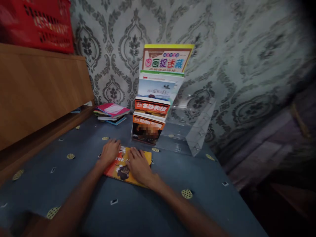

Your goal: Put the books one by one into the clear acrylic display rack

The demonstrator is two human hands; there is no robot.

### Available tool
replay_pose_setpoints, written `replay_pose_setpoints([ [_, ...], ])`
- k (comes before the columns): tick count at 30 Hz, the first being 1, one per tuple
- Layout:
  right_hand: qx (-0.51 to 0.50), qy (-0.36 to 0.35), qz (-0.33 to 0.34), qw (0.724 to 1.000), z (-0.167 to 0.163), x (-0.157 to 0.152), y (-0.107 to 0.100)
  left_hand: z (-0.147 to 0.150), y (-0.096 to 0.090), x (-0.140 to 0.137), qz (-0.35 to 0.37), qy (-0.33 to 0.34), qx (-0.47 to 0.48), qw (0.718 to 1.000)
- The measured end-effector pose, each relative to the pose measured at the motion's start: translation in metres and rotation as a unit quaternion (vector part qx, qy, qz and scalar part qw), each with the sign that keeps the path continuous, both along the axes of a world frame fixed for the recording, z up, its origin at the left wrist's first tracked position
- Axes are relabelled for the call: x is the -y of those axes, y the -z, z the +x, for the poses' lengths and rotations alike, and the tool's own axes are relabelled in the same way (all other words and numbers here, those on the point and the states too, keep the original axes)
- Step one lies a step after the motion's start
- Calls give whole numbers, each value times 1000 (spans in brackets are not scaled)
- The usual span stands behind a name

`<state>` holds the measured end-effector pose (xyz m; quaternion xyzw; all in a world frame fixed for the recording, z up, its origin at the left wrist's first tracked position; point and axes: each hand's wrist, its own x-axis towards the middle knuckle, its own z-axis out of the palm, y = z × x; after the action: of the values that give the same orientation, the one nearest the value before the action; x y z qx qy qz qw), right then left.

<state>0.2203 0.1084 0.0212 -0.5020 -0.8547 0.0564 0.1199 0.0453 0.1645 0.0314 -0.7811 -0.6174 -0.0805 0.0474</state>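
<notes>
A yellow-and-orange book point(123, 171) lies flat on the blue patterned cloth point(138, 207), its cover facing up. My left hand point(111, 152) rests at the book's left edge, fingers stretched forward and slightly bent. Across the right half of the cover lies my right hand point(140, 166), palm down with its fingers extended, hiding part of the title. Just beyond the hands stands a clear acrylic display rack point(197, 131). Its left column holds several books in tiers, among them an orange-and-black book point(147, 130) at the bottom and a yellow-edged book point(168, 59) at the top.
A stack of books and booklets point(112, 112) sits at the back left, near the patterned wall point(108, 49). Along the left side runs a wooden cabinet point(41, 95) with a red plastic basket point(37, 24) on top. Past the cloth's right edge, greyish fabric point(261, 151) hangs in shadow.
</notes>
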Motion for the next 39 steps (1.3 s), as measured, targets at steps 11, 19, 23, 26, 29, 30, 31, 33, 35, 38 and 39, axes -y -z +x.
replay_pose_setpoints([
  [11,-53,-11,13,998,-17,-19,3,-1,1,-2,13,1,-34,999],
  [19,-35,60,19,997,29,-4,-2,0,-3,2,16,1,-29,999],
  [23,-62,74,16,995,47,4,2,1,-5,4,19,1,-34,999],
  [26,-89,67,13,994,55,6,8,2,-7,4,23,2,-45,999],
  [29,-131,61,16,989,58,5,15,4,-11,6,24,14,-68,997],
  [30,-153,61,17,986,59,4,18,4,-12,7,23,20,-77,997],
  [31,-179,61,17,982,61,2,21,5,-13,8,23,26,-85,996],
  [33,-237,65,8,969,63,-1,26,9,-15,10,19,38,-100,994],
  [35,-291,69,-7,954,66,-5,30,15,-15,14,20,52,-110,992],
  [38,-345,75,-30,935,69,-9,33,28,-11,20,23,82,-100,991],
  [39,-358,79,-35,930,70,-9,33,34,-9,23,22,97,-91,991],
])
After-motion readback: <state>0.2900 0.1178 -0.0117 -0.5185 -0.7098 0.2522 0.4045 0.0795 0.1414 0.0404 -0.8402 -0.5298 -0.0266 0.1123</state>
